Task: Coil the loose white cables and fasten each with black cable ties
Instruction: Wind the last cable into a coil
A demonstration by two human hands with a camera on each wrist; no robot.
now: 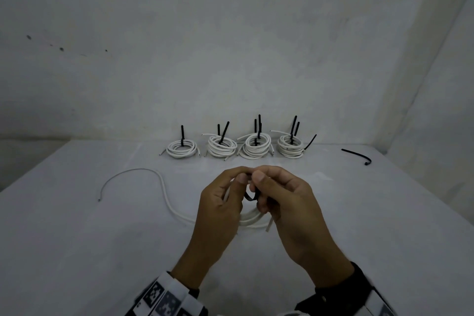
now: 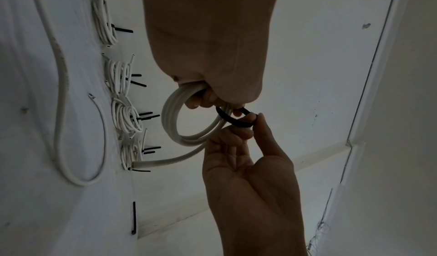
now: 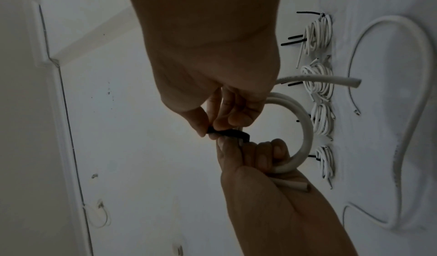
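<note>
A white cable coil [image 1: 252,218] hangs between both hands above the table [image 1: 372,213]. My left hand [image 1: 241,174] grips one side of the coil [image 2: 173,114], fingers curled round its strands. A black cable tie [image 1: 250,197] loops round the strands beside that grip. My right hand [image 1: 259,180] pinches the tie [image 3: 227,133] between thumb and fingertips; in the left wrist view the right hand [image 2: 254,121] rises from below to the tie [image 2: 236,122]. The coil's loose tail [image 1: 164,188] trails left across the table. A short cut end [image 1: 269,226] sticks out under the right hand.
Several tied white coils [image 1: 221,147] stand in a row at the back against the wall, black tie tails pointing up. One spare black tie [image 1: 356,155] lies at the far right. The table's left edge runs diagonally at the left.
</note>
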